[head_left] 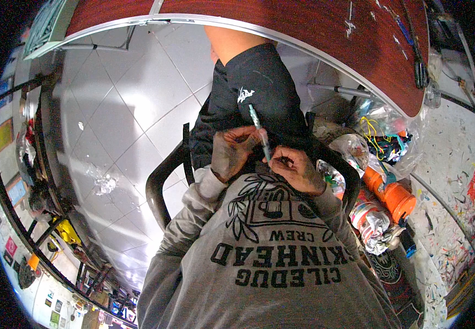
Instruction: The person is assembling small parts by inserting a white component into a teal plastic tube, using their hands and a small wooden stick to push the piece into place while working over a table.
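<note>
Over my lap, both of my hands are closed around a slim, pale blue, pen-like stick (256, 119), which slants up and away from me. My left hand (234, 147) grips it near its middle with the fingertips. At its near end, my right hand (296, 168) pinches with thumb and fingers; whether a small part is hidden there, I cannot tell. The far tip sticks out above the black shorts (270, 82), close to a white printed mark on the cloth. Dark smudges show on both hands.
A dark red table (303, 16) with a metal edge curves across the front, with slim tools (419, 66) at its right. Black chair arms (158, 189) flank me. At right lie plastic bags (382, 137) and an orange container (396, 200); a dark rack (40, 164) stands left.
</note>
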The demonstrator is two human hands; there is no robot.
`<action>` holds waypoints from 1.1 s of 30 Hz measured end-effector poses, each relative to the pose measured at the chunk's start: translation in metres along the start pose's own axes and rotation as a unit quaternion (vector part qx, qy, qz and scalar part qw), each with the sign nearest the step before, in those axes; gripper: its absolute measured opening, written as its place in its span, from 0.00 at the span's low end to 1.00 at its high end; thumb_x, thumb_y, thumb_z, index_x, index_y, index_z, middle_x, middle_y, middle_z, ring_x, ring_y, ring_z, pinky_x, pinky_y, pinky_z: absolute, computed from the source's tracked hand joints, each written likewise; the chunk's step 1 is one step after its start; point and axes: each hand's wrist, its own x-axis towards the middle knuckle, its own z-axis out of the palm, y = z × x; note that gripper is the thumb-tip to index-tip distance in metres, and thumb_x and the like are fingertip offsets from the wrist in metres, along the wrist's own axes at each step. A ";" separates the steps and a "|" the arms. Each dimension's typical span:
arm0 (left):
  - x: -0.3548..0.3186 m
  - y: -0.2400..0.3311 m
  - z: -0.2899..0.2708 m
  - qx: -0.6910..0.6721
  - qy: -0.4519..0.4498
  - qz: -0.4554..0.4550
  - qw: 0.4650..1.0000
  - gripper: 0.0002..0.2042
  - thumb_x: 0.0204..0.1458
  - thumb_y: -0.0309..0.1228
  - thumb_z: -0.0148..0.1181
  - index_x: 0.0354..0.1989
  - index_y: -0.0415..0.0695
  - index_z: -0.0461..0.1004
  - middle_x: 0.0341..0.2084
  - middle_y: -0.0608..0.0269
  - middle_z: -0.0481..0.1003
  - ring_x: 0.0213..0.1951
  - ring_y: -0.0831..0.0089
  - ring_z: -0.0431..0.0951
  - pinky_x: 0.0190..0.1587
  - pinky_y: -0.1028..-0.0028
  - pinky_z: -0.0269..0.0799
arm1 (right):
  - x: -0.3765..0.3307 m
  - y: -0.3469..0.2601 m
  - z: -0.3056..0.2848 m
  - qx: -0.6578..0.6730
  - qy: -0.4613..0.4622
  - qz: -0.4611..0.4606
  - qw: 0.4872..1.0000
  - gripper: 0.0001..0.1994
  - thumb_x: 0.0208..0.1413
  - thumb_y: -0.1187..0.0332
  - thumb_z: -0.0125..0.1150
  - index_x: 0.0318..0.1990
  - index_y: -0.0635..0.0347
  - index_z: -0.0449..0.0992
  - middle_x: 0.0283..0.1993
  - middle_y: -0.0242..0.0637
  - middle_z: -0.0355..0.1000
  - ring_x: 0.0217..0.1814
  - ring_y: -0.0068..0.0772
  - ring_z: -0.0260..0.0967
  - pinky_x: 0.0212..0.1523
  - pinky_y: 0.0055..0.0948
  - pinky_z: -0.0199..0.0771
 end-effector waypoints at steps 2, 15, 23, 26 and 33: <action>0.002 0.001 -0.003 0.022 0.008 0.012 1.000 0.11 0.57 0.32 0.67 0.40 0.36 0.83 0.29 0.68 0.82 0.29 0.87 0.74 0.30 0.81 0.70 | 0.000 0.003 0.000 -0.083 0.014 -0.004 0.996 0.08 0.62 0.65 0.64 0.38 0.60 0.77 0.32 0.32 0.78 0.32 0.21 0.73 0.35 0.27 0.73; 0.005 0.005 0.000 0.001 -0.007 0.012 1.000 0.11 0.57 0.32 0.67 0.40 0.35 0.83 0.28 0.69 0.82 0.30 0.87 0.73 0.31 0.82 0.69 | 0.002 -0.007 0.004 -0.074 0.041 -0.021 0.996 0.08 0.61 0.69 0.62 0.33 0.64 0.76 0.29 0.27 0.74 0.23 0.10 0.54 0.24 0.17 0.54; 0.002 0.008 0.001 0.020 0.001 -0.018 1.000 0.12 0.57 0.33 0.68 0.41 0.35 0.83 0.28 0.70 0.81 0.29 0.88 0.72 0.30 0.82 0.68 | 0.003 -0.014 0.005 -0.082 0.046 -0.016 0.995 0.09 0.62 0.69 0.63 0.33 0.65 0.75 0.25 0.26 0.68 0.28 0.12 0.62 0.28 0.19 0.63; 0.003 0.005 0.001 0.020 0.006 0.010 1.000 0.12 0.57 0.33 0.68 0.42 0.36 0.83 0.27 0.70 0.82 0.29 0.88 0.72 0.29 0.81 0.68 | 0.003 -0.007 0.007 -0.044 0.051 -0.008 0.998 0.09 0.62 0.69 0.63 0.32 0.65 0.74 0.25 0.26 0.68 0.28 0.12 0.62 0.29 0.20 0.64; -0.003 0.028 0.005 0.147 0.036 0.068 0.986 0.11 0.55 0.32 0.68 0.42 0.38 0.83 0.28 0.59 0.84 0.28 0.85 0.77 0.30 0.79 0.73 | 0.002 -0.016 0.019 -0.019 0.155 0.009 0.988 0.12 0.64 0.60 0.58 0.48 0.59 0.72 0.35 0.34 0.73 0.33 0.26 0.71 0.38 0.28 0.72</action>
